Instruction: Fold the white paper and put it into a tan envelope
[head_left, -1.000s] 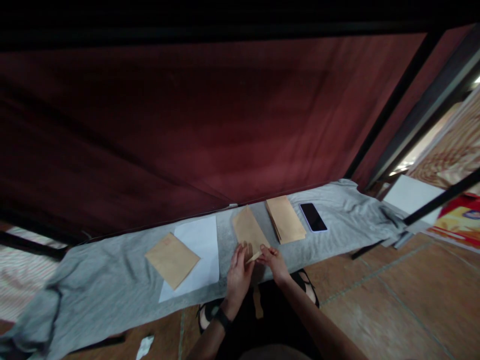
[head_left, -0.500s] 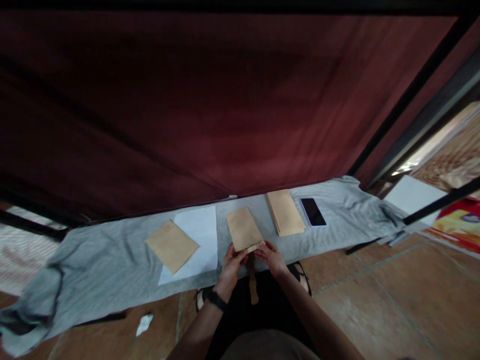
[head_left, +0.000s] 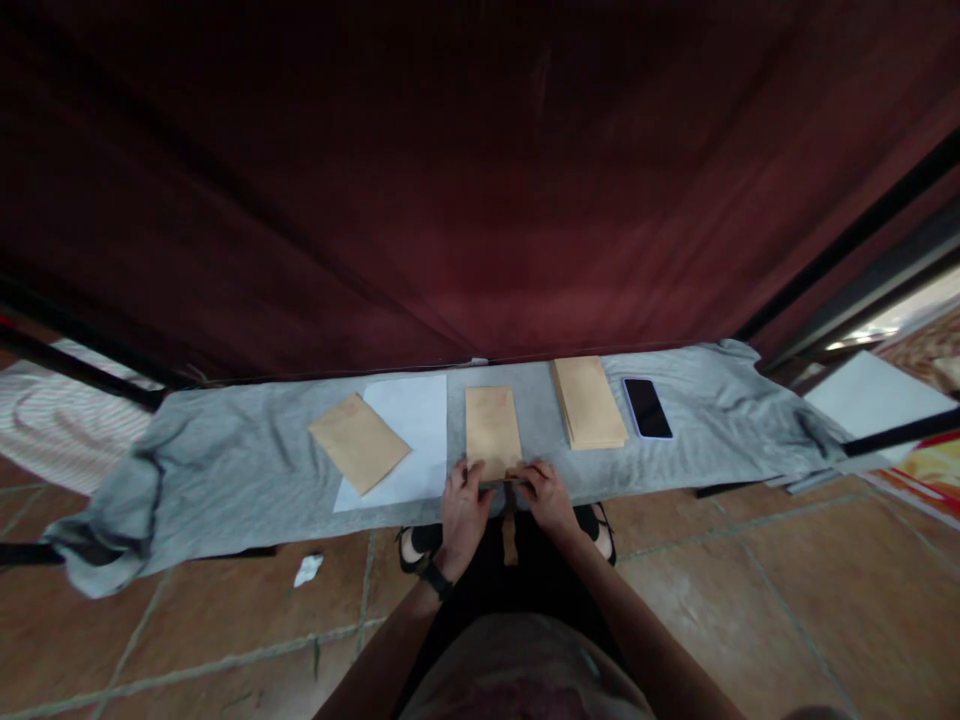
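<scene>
A brown envelope (head_left: 493,428) lies flat on the grey cloth (head_left: 225,470) in front of me. Both hands press on its near edge: my left hand (head_left: 463,505) at the left corner, my right hand (head_left: 545,493) at the right corner, fingers curled down onto the flap. A thin brown paper strip (head_left: 510,530) hangs below the envelope between my hands. Left of it, another brown envelope (head_left: 358,442) lies partly on a white sheet (head_left: 409,425). To the right sits a stack of brown envelopes (head_left: 589,402).
A black phone (head_left: 648,408) lies right of the stack. A dark red curtain (head_left: 450,200) hangs behind the cloth. White sheets (head_left: 874,392) lie at far right. A crumpled white scrap (head_left: 307,570) is on the tiled floor (head_left: 787,590).
The envelope has been turned from tilted to square and laid flat. Both hands moved from holding its raised flap to pressing down along the near edge. The camera shifted.
</scene>
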